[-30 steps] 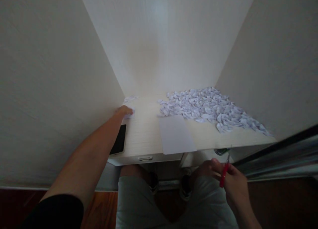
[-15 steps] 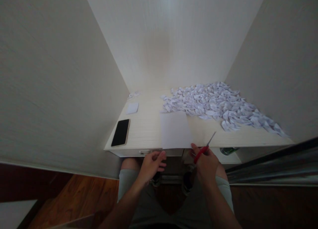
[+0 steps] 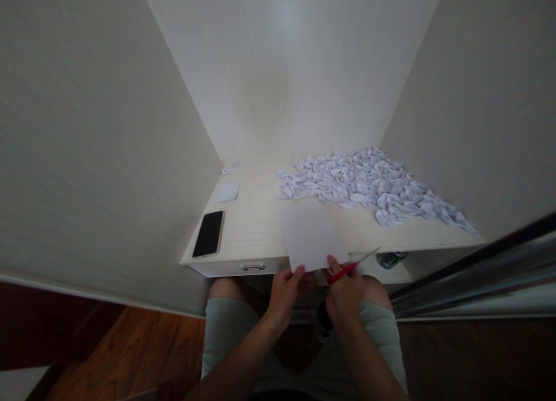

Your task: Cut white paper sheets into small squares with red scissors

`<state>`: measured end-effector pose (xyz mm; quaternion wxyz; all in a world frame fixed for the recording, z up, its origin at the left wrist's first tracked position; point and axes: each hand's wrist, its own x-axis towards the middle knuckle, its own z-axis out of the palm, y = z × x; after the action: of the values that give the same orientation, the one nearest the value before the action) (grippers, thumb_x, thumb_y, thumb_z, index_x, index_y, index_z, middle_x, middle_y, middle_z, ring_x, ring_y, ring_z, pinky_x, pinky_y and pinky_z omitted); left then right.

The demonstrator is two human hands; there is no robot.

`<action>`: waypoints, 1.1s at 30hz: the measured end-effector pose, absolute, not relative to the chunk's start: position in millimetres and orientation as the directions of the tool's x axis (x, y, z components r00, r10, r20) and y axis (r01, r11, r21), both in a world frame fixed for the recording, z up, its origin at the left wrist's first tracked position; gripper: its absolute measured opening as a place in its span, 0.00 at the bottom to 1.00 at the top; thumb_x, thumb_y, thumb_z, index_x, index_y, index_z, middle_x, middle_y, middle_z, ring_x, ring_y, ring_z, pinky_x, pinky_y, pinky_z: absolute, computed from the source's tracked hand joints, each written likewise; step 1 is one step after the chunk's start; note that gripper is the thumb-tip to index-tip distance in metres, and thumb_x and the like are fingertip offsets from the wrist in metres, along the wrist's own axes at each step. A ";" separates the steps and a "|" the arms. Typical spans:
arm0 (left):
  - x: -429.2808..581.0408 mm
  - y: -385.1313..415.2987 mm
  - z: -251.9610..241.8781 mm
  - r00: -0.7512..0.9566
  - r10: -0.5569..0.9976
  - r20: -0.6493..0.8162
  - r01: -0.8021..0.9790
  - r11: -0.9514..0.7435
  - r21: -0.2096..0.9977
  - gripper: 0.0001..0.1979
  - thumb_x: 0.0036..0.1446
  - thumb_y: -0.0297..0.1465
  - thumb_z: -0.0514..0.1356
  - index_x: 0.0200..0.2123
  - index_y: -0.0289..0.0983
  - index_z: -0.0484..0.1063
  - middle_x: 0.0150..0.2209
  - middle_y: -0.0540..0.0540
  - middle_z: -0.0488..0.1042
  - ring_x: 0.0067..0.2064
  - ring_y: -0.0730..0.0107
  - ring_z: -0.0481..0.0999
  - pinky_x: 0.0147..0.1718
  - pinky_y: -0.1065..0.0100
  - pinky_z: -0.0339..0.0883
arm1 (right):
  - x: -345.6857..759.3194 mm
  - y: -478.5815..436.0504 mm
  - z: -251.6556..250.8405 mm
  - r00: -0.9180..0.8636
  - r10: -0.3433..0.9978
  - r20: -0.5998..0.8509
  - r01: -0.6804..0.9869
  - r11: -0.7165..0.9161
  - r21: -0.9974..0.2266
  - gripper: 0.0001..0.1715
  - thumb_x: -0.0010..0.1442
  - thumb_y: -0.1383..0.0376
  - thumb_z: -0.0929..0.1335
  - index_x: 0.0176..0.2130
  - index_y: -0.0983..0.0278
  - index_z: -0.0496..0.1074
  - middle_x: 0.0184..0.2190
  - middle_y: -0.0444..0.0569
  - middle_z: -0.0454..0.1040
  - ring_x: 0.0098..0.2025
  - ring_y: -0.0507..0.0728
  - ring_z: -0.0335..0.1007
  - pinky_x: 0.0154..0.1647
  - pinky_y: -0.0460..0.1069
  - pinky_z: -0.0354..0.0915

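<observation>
A white paper sheet (image 3: 310,236) reaches over the front edge of the desk, its near edge between my hands. My left hand (image 3: 285,291) pinches the near left corner, thumb on top. My right hand (image 3: 345,285) holds red-handled scissors (image 3: 345,272), their blades pointing up and to the right, and its thumb also presses on the sheet's near right corner. Behind the sheet and to its right, a wide heap of crumpled white paper pieces (image 3: 356,178) lies on the desk.
A black phone (image 3: 209,234) lies at the desk's (image 3: 252,227) left end. Behind it are a small white paper stack (image 3: 228,192) and a white cord (image 3: 232,170). A dark green can (image 3: 391,259) stands in the open shelf below. Walls enclose the back and sides.
My left hand has moved right and up and has taken hold of the sheet. The sheet has come nearer, past the desk edge. The right thumb now lies on it, and the view has shifted slightly.
</observation>
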<state>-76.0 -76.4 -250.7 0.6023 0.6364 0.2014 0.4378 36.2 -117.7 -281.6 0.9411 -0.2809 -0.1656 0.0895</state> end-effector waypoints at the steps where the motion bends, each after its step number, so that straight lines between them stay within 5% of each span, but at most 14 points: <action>1: -79.6 -75.7 -249.7 0.560 0.760 0.331 -0.285 -0.198 0.938 0.26 0.42 0.47 0.75 0.37 0.33 0.78 0.38 0.40 0.81 0.35 0.63 0.81 0.38 0.63 0.77 | 37.5 -121.2 -284.4 0.936 0.240 0.257 -0.057 0.824 -0.563 0.20 0.52 0.54 0.75 0.34 0.59 0.64 0.30 0.43 0.73 0.31 0.55 0.74 0.35 0.51 0.75; 10: -87.6 -64.6 -175.4 0.670 0.580 0.463 -0.514 -0.088 0.853 0.31 0.47 0.38 0.75 0.53 0.42 0.69 0.53 0.40 0.76 0.47 0.59 0.81 0.54 0.51 0.72 | 97.7 -187.1 -260.5 0.879 0.120 0.461 0.240 0.724 -0.647 0.25 0.45 0.51 0.78 0.29 0.61 0.65 0.24 0.42 0.69 0.27 0.54 0.66 0.30 0.49 0.67; 14: -81.1 -46.2 -118.8 0.497 0.541 0.679 -0.581 -0.374 0.723 0.41 0.39 0.36 0.77 0.57 0.41 0.67 0.44 0.46 0.79 0.42 0.66 0.80 0.50 0.57 0.73 | 120.8 -213.1 -213.7 0.779 0.076 0.622 0.411 0.689 -0.598 0.26 0.43 0.51 0.79 0.28 0.61 0.64 0.21 0.41 0.67 0.23 0.52 0.61 0.24 0.47 0.61; 20: -91.9 -34.5 -60.5 0.482 0.361 0.799 -0.259 -0.812 0.523 0.24 0.41 0.40 0.75 0.39 0.32 0.77 0.39 0.39 0.81 0.39 0.59 0.80 0.43 0.59 0.74 | 120.5 -206.2 -152.6 0.516 0.116 0.849 0.600 0.658 -0.455 0.28 0.47 0.47 0.77 0.27 0.60 0.61 0.19 0.38 0.59 0.20 0.50 0.53 0.21 0.46 0.52; 33: -96.7 -8.1 -64.4 0.347 0.401 0.848 -0.214 -0.846 0.488 0.22 0.41 0.40 0.74 0.35 0.34 0.75 0.32 0.47 0.77 0.32 0.68 0.74 0.33 0.69 0.68 | 112.6 -145.9 -141.8 0.584 0.271 0.765 0.318 0.791 -0.522 0.33 0.39 0.48 0.81 0.28 0.60 0.61 0.19 0.35 0.58 0.19 0.48 0.50 0.20 0.45 0.50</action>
<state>-96.7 -8.1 -64.4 0.2706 0.7747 0.0605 0.5683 112.6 -145.9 -141.8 0.8293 -0.3228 -0.4559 -0.0143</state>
